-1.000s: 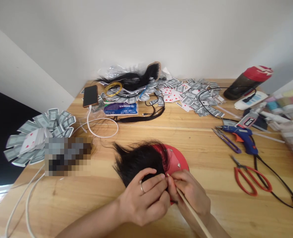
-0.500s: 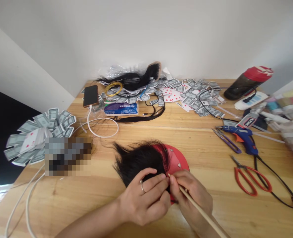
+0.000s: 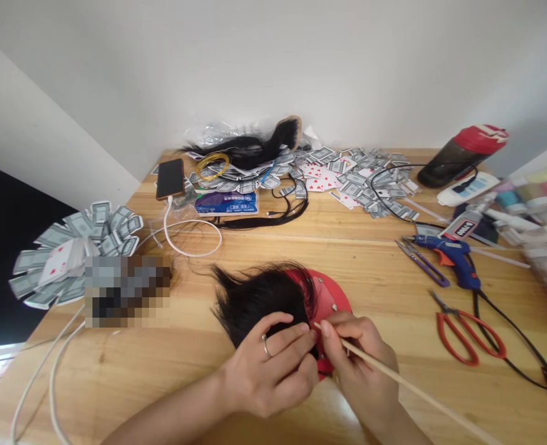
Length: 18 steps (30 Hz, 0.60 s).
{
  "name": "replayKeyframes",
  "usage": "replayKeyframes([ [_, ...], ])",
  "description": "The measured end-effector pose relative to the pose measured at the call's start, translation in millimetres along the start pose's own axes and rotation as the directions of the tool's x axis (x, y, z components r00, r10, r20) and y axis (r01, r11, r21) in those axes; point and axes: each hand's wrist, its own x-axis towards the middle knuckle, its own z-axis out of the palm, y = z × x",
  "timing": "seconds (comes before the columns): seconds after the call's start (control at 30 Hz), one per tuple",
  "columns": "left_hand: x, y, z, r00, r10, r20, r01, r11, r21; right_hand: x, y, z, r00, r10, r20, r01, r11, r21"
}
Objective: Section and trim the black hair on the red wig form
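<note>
A tuft of black hair point(image 3: 259, 296) lies over a round red base point(image 3: 335, 287) that carries small light studs. My left hand point(image 3: 275, 371), with a ring on one finger, is curled and pressed on the hair near its right edge; the thumb is mostly hidden. Just to its right, my right hand point(image 3: 366, 358) pinches a thin wooden stick point(image 3: 394, 375) close to the tip. That tip meets the border between hair and red base, beside my left fingertips. The stick's long end slants down to the right.
On the right lie red-handled scissors point(image 3: 470, 337), purple snips point(image 3: 424, 262), a blue glue gun point(image 3: 458, 256) and a red-capped bottle point(image 3: 461, 154). Cut playing cards point(image 3: 366, 179), more black hair point(image 3: 250, 148) and a phone point(image 3: 170, 179) are at the back. A card rosette point(image 3: 64, 266) stands left.
My right hand has turned the stick, so its long end now lies flatter and farther right. The left hand stays on the hair.
</note>
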Motion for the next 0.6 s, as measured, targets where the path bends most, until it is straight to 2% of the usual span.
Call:
replayKeyframes([
  [0.33,0,0,2.5,0.999,-0.044,0.009,0.044,0.997,-0.066,5,1,-7,0.996,0.018,0.087,-0.020,0.999,0.028],
  [0.4,4,1,-1.5,0.994,-0.106,0.028,0.108,0.990,-0.095,4,1,-8,0.996,0.042,0.078,-0.044,0.999,0.023],
  [0.47,12,2,-9.8,0.974,-0.212,0.074,0.221,0.965,-0.143,4,1,-8,0.994,0.076,0.073,-0.078,0.997,0.026],
  [0.6,36,2,-32.3,0.873,-0.421,0.246,0.474,0.852,-0.221,5,-1,-8,0.985,0.155,0.071,-0.159,0.986,0.055],
])
